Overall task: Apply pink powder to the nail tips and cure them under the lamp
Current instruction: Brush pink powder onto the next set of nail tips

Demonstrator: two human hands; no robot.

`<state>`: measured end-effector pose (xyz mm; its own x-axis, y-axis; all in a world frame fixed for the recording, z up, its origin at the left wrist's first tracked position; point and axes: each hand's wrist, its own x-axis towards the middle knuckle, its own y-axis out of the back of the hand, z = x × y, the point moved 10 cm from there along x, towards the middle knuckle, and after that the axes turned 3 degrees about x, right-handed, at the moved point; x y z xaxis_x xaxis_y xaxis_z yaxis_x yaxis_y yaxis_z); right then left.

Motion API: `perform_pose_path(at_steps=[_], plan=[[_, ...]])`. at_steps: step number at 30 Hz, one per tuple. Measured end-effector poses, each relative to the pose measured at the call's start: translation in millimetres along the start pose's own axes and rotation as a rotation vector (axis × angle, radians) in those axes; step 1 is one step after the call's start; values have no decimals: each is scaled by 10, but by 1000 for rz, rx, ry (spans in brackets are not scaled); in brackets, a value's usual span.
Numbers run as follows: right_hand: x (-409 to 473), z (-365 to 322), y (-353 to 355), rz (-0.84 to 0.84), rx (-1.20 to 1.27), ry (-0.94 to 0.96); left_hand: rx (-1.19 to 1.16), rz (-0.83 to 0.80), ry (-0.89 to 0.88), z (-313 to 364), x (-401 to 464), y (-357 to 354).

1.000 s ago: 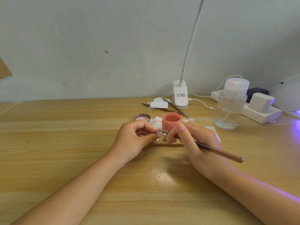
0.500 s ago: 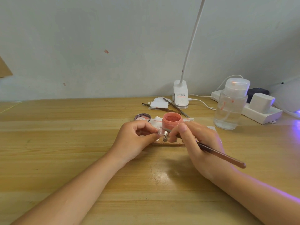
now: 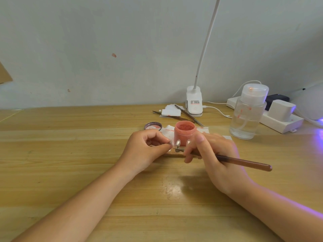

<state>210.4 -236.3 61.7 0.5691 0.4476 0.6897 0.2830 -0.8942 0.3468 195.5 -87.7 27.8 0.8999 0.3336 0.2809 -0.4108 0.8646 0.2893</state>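
Brush [image 3: 243, 161] tip left, handle right.

I count two hands, left [image 3: 145, 149] and right [image 3: 213, 154]. One open pink powder jar [image 3: 184, 132], one jar lid [image 3: 153, 126]. One brush [image 3: 244, 161] in hand, two more tools [image 3: 190, 117] by the clip lamp [image 3: 194, 103] (one lamp). Nail tips [image 3: 178, 142]: three visible. One pump bottle [image 3: 247, 112], one power strip [image 3: 283, 121].
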Motion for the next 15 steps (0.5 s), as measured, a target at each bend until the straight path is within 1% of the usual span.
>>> perform_pose_path(at_steps=[2, 4, 8, 10, 12, 15], plan=[[15, -13, 1, 6, -58, 3, 1, 1, 4, -2, -4, 5], [27, 9, -32, -23, -101, -20, 2, -4, 5, 1, -9, 2], [9, -12, -9, -12, -40, 14, 16, -1, 8, 3, -6, 1], [18, -30, -5, -3, -78, 27, 13, -2, 13, -2, -5, 1], [30, 1, -35, -27, -124, -3, 6, -11, 13, 0, -8, -6], [15, 16, -37, -28, -73, -1, 9, -6, 13, -2, -9, -1]])
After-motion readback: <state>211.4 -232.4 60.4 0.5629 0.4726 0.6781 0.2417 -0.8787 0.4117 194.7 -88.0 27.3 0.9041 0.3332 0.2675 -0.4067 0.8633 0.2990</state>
